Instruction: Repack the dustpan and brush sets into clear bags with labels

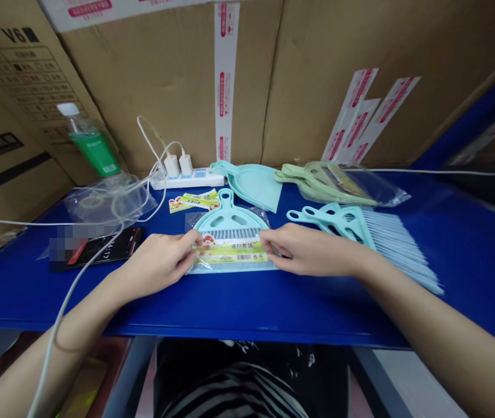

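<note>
Nearest, dark clothing with a striped part (230,395) shows below the front edge of the blue bench (247,310). Just behind that edge, the bagged dustpan set (225,219) lies flat between the 2 hands, its handle pointing away and a printed label (247,249) across the bristles. The left hand (162,255) has its fingers narrow, pinching the set's left edge; the right hand (302,247) has its fingers narrow on the right edge. A phone (114,247) lies left, near a white cable (84,270); light-blue brushes (399,244) lie right. Farther back are loose label cards (192,200), light-blue dustpans (256,183) and a bagged green set (329,183). Behind these, a power strip (206,178) carries 2 white plugs (178,165), before a cardboard box (169,81).
</note>
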Action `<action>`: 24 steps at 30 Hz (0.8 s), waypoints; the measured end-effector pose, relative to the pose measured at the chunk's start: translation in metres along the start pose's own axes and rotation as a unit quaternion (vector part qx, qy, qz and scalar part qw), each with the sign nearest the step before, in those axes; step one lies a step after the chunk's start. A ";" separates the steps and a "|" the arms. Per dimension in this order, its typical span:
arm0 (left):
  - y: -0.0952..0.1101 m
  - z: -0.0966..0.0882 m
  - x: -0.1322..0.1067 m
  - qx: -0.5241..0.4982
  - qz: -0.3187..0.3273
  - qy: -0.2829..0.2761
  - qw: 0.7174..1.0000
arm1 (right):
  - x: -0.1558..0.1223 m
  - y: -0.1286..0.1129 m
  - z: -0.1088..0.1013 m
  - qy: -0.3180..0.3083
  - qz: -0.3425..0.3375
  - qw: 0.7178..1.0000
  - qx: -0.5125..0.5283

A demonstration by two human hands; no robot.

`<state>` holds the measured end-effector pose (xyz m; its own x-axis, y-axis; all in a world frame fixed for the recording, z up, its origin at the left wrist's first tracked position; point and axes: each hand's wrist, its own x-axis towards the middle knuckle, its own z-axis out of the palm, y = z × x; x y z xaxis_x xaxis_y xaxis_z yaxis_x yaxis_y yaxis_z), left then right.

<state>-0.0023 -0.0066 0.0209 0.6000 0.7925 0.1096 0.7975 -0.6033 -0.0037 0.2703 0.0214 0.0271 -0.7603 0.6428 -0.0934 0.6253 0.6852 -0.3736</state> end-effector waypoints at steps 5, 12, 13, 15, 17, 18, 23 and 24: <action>0.002 0.003 0.001 0.014 0.000 -0.001 1.000 | 0.000 0.000 -0.001 -0.010 0.019 1.000 0.001; 0.000 0.005 0.001 0.021 0.019 0.026 0.999 | 0.000 0.001 0.002 0.000 0.015 1.000 -0.006; 0.000 0.005 0.002 0.018 0.025 0.032 0.999 | 0.000 0.001 0.002 0.003 0.014 1.000 -0.006; 0.000 0.006 0.002 0.026 0.031 0.047 0.998 | 0.001 0.001 0.002 0.009 0.012 1.000 -0.005; 0.000 0.007 0.003 0.051 0.033 0.063 0.996 | 0.002 0.001 0.002 0.009 0.012 1.000 -0.004; 0.000 0.007 0.003 0.064 0.032 0.070 0.995 | 0.002 0.000 0.003 0.009 0.013 1.000 -0.005; 0.002 0.006 0.003 0.085 0.027 0.075 0.993 | 0.004 0.001 0.006 0.031 0.016 0.999 -0.006; 0.002 0.006 0.003 0.084 0.025 0.074 0.993 | 0.004 0.001 0.006 0.032 0.019 0.999 -0.006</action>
<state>0.0011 -0.0047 0.0156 0.6331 0.7325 0.2502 0.7738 -0.6079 -0.1779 0.2667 0.0226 0.0206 -0.7237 0.6885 -0.0472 0.6552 0.6639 -0.3606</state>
